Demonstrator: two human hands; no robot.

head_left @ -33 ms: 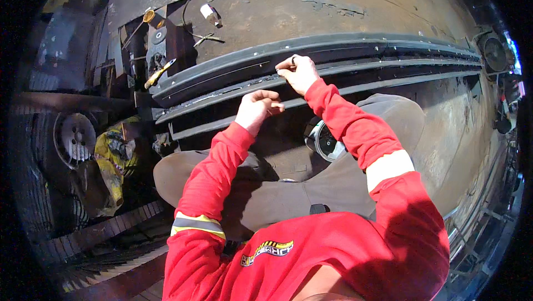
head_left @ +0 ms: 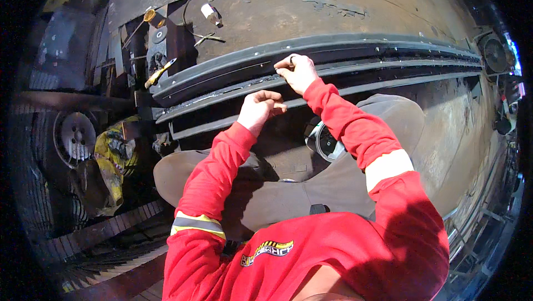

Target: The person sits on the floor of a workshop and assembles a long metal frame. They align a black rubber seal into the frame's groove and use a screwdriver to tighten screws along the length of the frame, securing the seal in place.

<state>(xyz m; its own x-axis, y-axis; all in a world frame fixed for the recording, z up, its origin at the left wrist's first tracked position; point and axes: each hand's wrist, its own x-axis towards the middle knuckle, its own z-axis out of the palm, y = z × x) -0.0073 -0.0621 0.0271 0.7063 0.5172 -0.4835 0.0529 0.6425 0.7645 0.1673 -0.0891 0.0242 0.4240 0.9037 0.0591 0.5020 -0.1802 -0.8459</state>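
Note:
My right hand [head_left: 301, 74] pinches something small and pale between thumb and fingertips, over the long dark metal channels [head_left: 222, 96]. Its kind is too small to make out. To the left and nearer me, my left hand [head_left: 259, 111] is curled above the nearer rails, its fingers bent toward the thumb. Whatever those fingers hold, if anything, is hidden. The channels run side by side from left to far right, with ridged edges and small pale specks along them. Neither hand visibly presses on the metal.
A paintbrush [head_left: 160, 73] with a yellow handle lies at the channels' left end. Beyond are an orange-rimmed cup [head_left: 155, 18] and a white container [head_left: 209, 13]. A round white-rimmed can [head_left: 325, 142] stands by my right knee; a yellow cloth [head_left: 115, 154] lies left.
My left hand has shifted very slightly to the right. My right hand keeps its pinch in nearly the same place.

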